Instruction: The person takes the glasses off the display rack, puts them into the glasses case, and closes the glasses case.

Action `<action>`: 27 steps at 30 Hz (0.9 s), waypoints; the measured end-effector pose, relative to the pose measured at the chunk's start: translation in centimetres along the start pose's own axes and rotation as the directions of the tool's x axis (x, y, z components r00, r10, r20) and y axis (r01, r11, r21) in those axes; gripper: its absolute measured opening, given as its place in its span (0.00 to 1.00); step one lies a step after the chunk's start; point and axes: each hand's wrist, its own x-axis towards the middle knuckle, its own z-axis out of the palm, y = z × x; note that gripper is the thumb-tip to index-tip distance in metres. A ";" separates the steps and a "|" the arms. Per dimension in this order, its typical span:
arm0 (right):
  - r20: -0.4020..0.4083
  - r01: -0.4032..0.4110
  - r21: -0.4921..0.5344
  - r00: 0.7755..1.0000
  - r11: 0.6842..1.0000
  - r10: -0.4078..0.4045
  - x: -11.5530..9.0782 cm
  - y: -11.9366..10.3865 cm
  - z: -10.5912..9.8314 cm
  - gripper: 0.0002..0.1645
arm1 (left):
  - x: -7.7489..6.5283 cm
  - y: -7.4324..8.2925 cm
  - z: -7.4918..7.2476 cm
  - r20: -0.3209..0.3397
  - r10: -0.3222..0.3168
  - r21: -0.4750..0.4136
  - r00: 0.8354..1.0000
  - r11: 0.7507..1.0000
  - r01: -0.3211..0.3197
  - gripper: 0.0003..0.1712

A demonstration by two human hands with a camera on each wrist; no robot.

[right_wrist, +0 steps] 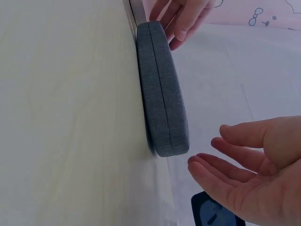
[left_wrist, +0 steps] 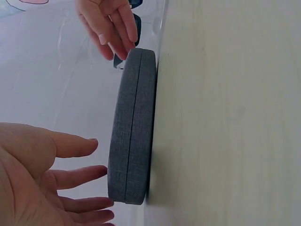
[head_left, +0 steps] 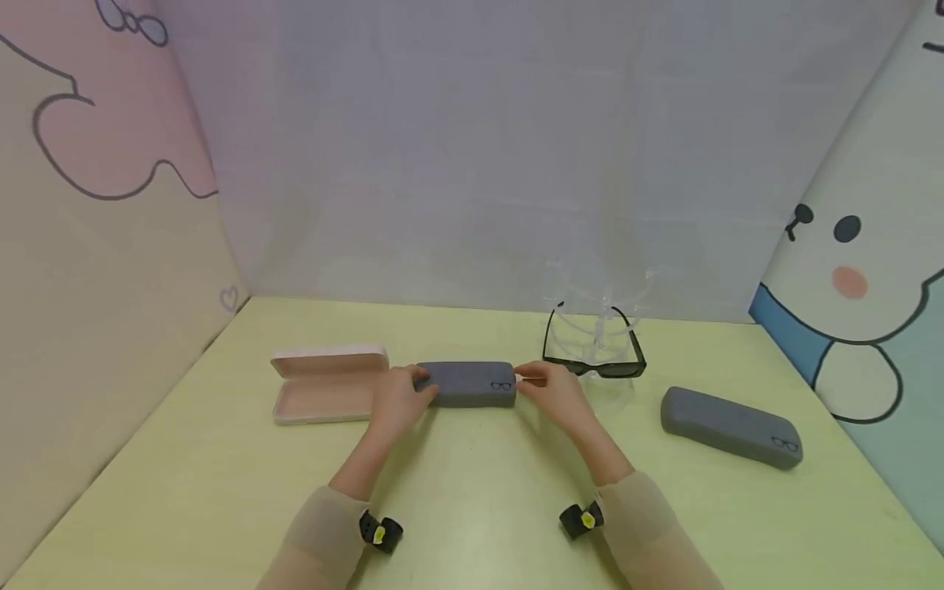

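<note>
A closed grey glasses case [head_left: 466,384] with a small glasses print lies flat on the table between both hands. At its left end is my left hand [head_left: 399,398], and in the left wrist view the fingertips [left_wrist: 101,170] reach the case's end, loosely extended and not gripping. My right hand [head_left: 555,394] hovers at the right end. Seen from the right wrist, a gap separates its relaxed fingers [right_wrist: 225,172] from the case. Just left of my left hand, an opened pale glasses case [head_left: 328,387] with a pinkish lining sits partly behind that hand.
Black-framed glasses [head_left: 597,369] hang on a clear stand [head_left: 599,332] behind my right hand. A second grey glasses case [head_left: 730,426] lies at an angle on the right. Printed panels [head_left: 111,246] edge the pale table [head_left: 472,500].
</note>
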 end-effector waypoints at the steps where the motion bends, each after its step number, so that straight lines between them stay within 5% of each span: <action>1: -0.013 0.001 -0.003 1.000 1.000 -0.001 -0.1 0.0 -0.1 0.16 | -0.1 0.2 0.1 0.001 0.003 0.002 1.000 1.000 -0.003 0.18; 12: -0.091 -0.015 -0.013 0.996 1.000 0.014 -1.8 0.8 -2.8 0.12 | 0.2 4.1 2.9 0.047 0.093 -0.202 0.995 0.976 -0.082 0.18; 27: -0.267 -0.118 -0.058 0.959 0.991 0.099 -3.8 2.4 -8.4 0.16 | 0.9 9.0 6.6 0.112 0.138 -0.315 0.984 0.944 -0.097 0.18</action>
